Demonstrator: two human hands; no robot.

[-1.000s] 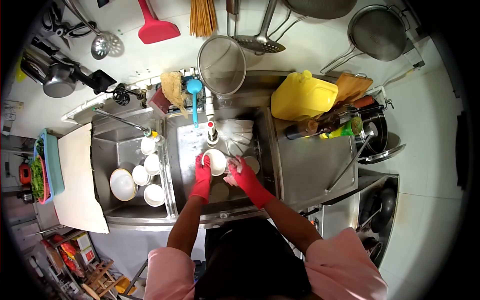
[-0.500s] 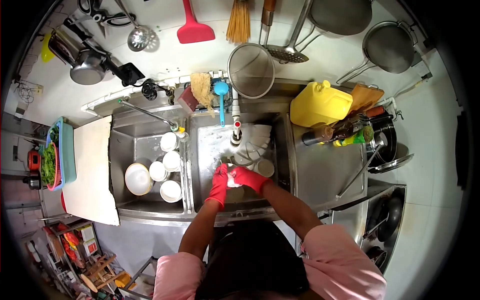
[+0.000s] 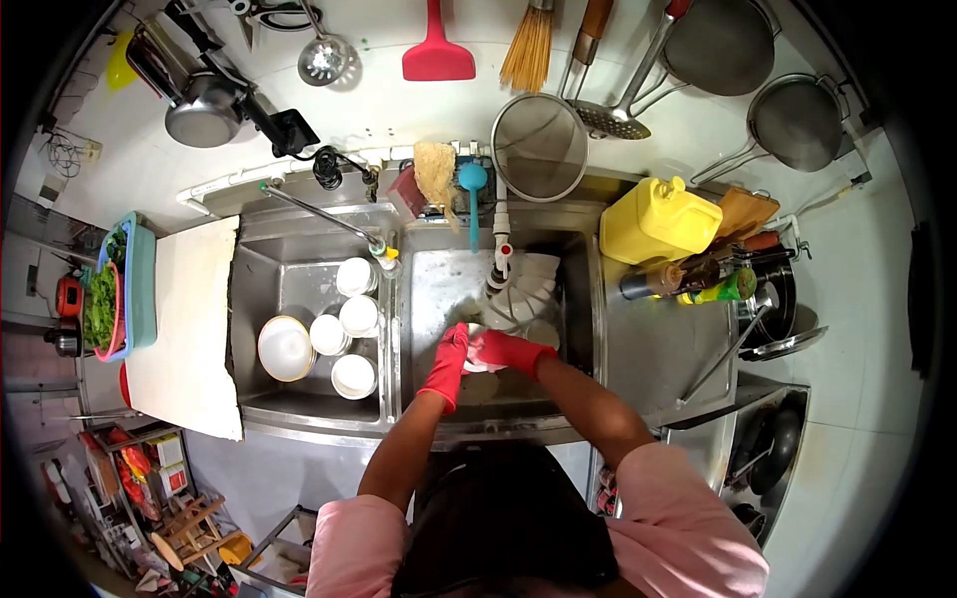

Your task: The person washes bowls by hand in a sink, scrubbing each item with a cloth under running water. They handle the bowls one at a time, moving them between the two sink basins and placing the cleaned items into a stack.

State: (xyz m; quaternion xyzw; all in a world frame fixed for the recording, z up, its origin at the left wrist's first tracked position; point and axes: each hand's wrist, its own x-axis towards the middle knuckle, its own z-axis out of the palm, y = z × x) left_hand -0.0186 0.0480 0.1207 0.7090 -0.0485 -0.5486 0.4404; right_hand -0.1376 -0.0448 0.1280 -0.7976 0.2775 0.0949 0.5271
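Note:
My left hand [image 3: 450, 357], in a red rubber glove, has its fingers closed on the left rim of a small white bowl [image 3: 483, 366]. My right hand [image 3: 511, 355], gloved the same, presses closed against the bowl's right side and inside; the fingers hide much of it. Both hands are over the front half of the right sink basin [image 3: 424, 274]. Behind them, a row of white dishes [image 3: 528, 284] leans in that basin, under the white tap [image 3: 501, 254]. Another white bowl [image 3: 543, 335] sits just beyond my right hand.
The left basin [image 3: 261, 254] holds stacked white bowls [image 3: 356, 317] and a larger gold-rimmed stack [image 3: 285, 349]. A yellow jug [image 3: 658, 221] and bottles stand on the right drainboard [image 3: 648, 349]. A blue ladle [image 3: 474, 204] and strainer [image 3: 539, 148] hang behind. A white board [image 3: 184, 329] lies left.
The whole view has shifted, so the scene sits further right. My hands remain on the bowl, with the right fingers moved slightly over it.

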